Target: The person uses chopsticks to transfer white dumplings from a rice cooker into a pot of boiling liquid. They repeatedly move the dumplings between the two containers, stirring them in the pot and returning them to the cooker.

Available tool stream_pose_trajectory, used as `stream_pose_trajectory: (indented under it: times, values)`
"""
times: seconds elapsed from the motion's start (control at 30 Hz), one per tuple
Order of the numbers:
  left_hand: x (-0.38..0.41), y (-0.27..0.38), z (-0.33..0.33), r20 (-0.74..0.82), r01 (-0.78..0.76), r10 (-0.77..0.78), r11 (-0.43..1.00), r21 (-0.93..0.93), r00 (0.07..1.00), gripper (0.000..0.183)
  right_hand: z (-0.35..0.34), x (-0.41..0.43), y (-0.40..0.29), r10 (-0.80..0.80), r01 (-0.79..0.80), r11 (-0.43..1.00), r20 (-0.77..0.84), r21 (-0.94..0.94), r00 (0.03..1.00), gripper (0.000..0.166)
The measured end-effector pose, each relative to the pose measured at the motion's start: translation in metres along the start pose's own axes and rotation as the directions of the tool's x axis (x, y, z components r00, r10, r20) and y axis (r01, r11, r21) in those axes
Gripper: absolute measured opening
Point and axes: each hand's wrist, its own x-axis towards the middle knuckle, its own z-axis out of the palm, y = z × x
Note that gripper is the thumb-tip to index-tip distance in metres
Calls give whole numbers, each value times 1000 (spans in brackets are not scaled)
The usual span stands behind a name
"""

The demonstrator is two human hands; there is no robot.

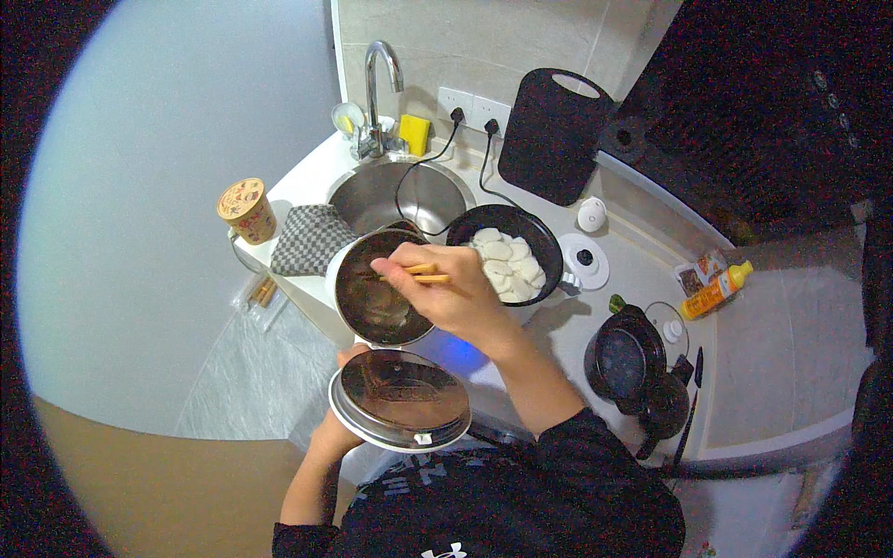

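Wooden chopsticks [436, 278] are gripped in my right hand [446, 286], over the mouth of a deep round pot [347, 259]. Inside the pot lies a murky liquid with pale pieces [387, 307]; what the chopstick tips touch is hidden. Below it, my left hand [338, 425] is partly covered by a white-rimmed electric cooker or lid with a dark see-through top [401, 397]; its fingers show near the pot's lower edge, and their hold is hidden. Right of the pot stands a black pan [554, 240] filled with flat white oval slices [506, 261].
A round steel sink [436, 188] with a tap [374, 97] lies behind. A checked cloth [310, 240] and paper tub [251, 213] sit left. Power cords [481, 174] run near the black pan. Small dark pots [621, 363], a yellow bottle [715, 291] and a black cutting board [554, 136] are at right.
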Motion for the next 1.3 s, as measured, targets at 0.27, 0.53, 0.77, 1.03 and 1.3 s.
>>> stream_pose_trajectory:
  times: [0.27,0.53,0.77,1.03,1.3]
  values:
    - [-4,-20,3,-57,-162,170,980,115,984,62,-18,-9,-13,97,-98,994,-16,-46,995,18]
    - [-5,-1,-1,-107,3,-1,1000,21,994,58,3,-16,-3,33,-14,991,137,-135,990,21]
    - [-7,-3,0,-150,-56,67,996,75,986,53,4,-18,12,67,-62,997,118,-42,991,10]
    - [-6,-14,2,-56,-86,99,977,194,994,53,6,-19,15,-32,43,997,153,-63,988,10]
    - [-22,-23,1,-20,246,-245,968,52,969,46,17,-19,15,-71,69,997,102,26,992,15]
